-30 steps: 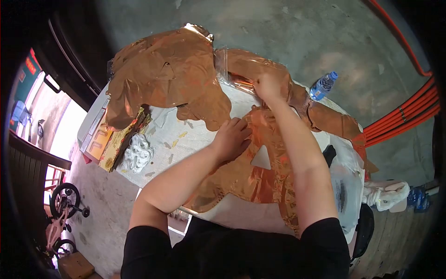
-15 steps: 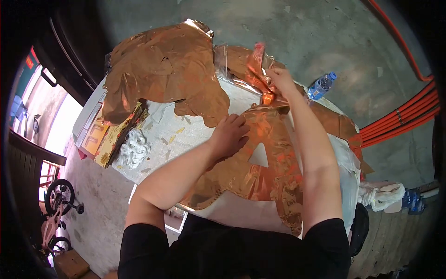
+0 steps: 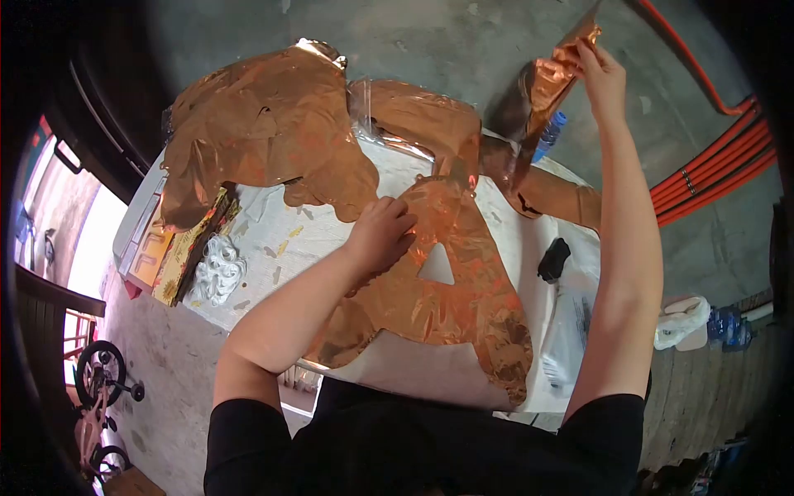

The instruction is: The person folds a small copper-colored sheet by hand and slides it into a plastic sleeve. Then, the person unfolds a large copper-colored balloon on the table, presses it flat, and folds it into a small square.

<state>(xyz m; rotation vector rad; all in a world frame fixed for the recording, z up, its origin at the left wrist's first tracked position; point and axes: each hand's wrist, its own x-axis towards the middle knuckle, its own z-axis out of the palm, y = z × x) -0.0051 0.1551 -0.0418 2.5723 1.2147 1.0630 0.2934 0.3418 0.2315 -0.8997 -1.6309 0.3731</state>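
A flat, uninflated copper foil balloon (image 3: 447, 310) with a triangular hole lies in front of me. My left hand (image 3: 382, 231) is closed at its left edge, fingers curled down onto the foil; their tips are partly hidden. Raised at the upper right, my right hand (image 3: 600, 74) pinches a crumpled strip of copper foil (image 3: 547, 87), which hangs down towards the table. A second large foil balloon (image 3: 265, 116) lies flat at the upper left, and another foil piece (image 3: 438, 120) sits beside it at the back.
The pieces lie on a white-covered table (image 3: 273, 240). White ribbon (image 3: 222, 273) and a patterned yellow box (image 3: 186, 256) are at the left. Right of the balloon are a black object (image 3: 553, 259) and a clear plastic bag (image 3: 566, 331). A water bottle (image 3: 549, 139) stands behind the hanging foil.
My right hand has moved up and to the right, lifting the foil strip away from the large balloon. The black object and plastic bag are now uncovered. My left hand stays at the balloon's edge.
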